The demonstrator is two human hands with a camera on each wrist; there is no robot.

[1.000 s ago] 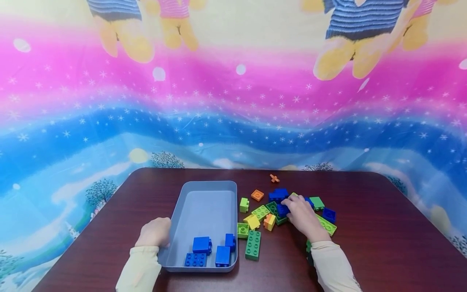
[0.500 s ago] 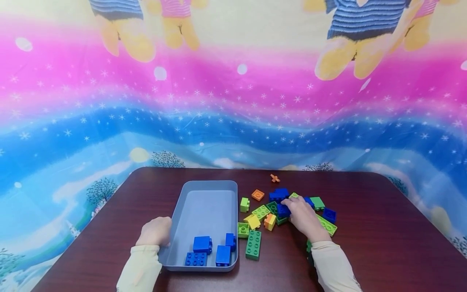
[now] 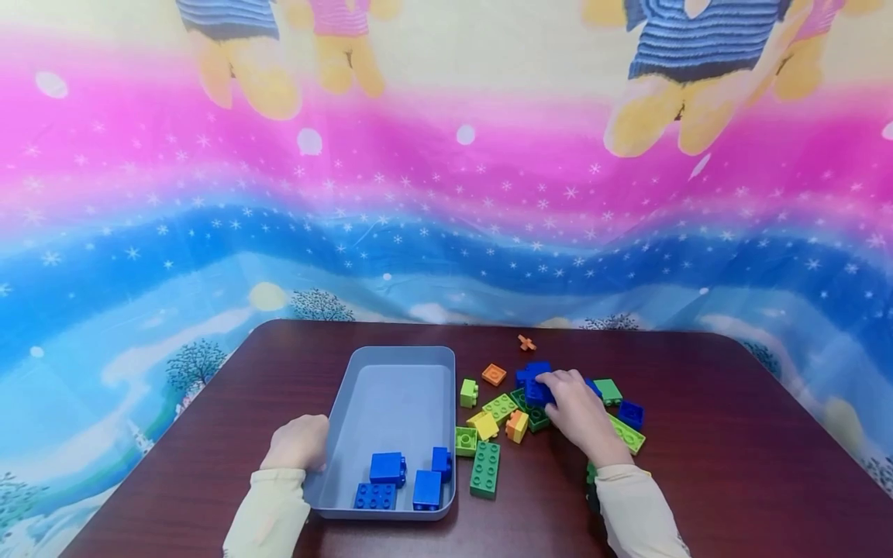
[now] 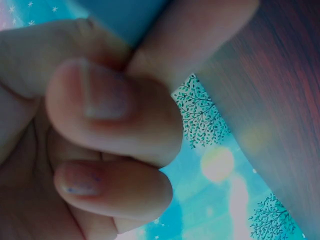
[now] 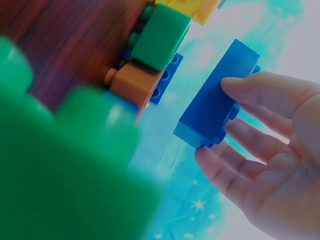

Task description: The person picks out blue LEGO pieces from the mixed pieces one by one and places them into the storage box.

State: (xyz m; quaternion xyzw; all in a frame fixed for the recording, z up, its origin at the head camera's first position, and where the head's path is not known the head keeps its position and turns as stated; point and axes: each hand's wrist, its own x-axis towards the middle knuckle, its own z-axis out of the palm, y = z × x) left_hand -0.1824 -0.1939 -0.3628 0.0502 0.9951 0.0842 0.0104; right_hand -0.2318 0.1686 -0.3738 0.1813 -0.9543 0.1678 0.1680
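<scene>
My left hand [image 3: 296,443] grips the left wall of a grey tray [image 3: 391,403]; in the left wrist view its fingers curl beside the tray's edge [image 4: 131,17]. Four-sided blue bricks lie at the tray's near end, among them a studded brick [image 3: 375,496]. Over the pile on the right, my right hand [image 3: 579,407] pinches a blue toy brick [image 5: 215,95] between thumb and fingers. That brick's studs face the palm in the right wrist view. A dark green brick [image 3: 538,419] lies just below the hand, and another blue brick [image 3: 536,368] is behind it.
Loose bricks spread right of the tray, including a long green brick [image 3: 484,470], a yellow brick [image 3: 483,425] and an orange one [image 3: 494,374]. An orange cross-shaped piece [image 3: 526,342] lies near the back edge. A blurred green brick [image 5: 65,175] looms close to the right wrist camera.
My right hand has lifted the blue brick slightly and moved it a little back and left, uncovering more of the dark green brick. My left hand has stayed at the tray.
</scene>
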